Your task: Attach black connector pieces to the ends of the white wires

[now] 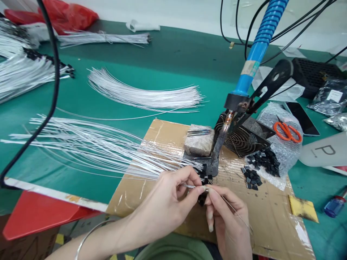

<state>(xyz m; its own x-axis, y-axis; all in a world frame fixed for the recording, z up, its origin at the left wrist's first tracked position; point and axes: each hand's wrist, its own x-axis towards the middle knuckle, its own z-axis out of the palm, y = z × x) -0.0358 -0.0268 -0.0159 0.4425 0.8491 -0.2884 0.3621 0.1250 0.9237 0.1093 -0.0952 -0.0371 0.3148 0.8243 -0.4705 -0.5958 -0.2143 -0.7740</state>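
Observation:
My left hand (176, 195) is closed, thumb and finger pinching a thin white wire (189, 186) near its end. My right hand (227, 213) meets it fingertip to fingertip, also in a pinch; a fine wire (235, 212) trails from it down to the right. What lies between the fingertips is mostly hidden. Just behind my hands, a loose bundle of white wires (108, 148) ends in small black connectors (205, 169). Above these, a blue-handled soldering iron (251, 65) is held in a stand, its tip pointing down.
Cardboard (271, 216) covers the green table (217, 65). A grey block (199, 141) and a fan (235, 139) stand beside the iron. Small black pieces (264, 162), orange scissors (287, 130), a phone (302, 117), a yellow sponge (303, 208) and a screwdriver (335, 205) lie right. Another wire bundle (146, 92) lies behind.

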